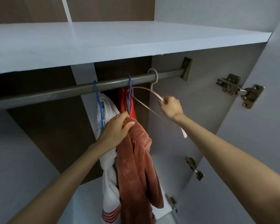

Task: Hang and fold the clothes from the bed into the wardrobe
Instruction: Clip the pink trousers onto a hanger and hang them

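Just below the wardrobe rail (71,92), the right hand (170,108) is pinching one arm of a pale hanger (184,133) whose hook is sitting over the rail, while the left hand (116,130), its grip closed tight, is bunching the top of a rust velvet garment (136,159) beneath the rail. Hanging seems the step in hand; next, the hanger likely needs unhooking and threading into the garment's neck.

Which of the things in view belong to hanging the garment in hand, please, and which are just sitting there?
In use: left hand gripping the rust-brown garment; right hand holding the empty pale hanger; rail.
Just there: white garment on the blue hanger; red garment on the purple hanger; shelf; door hinge.
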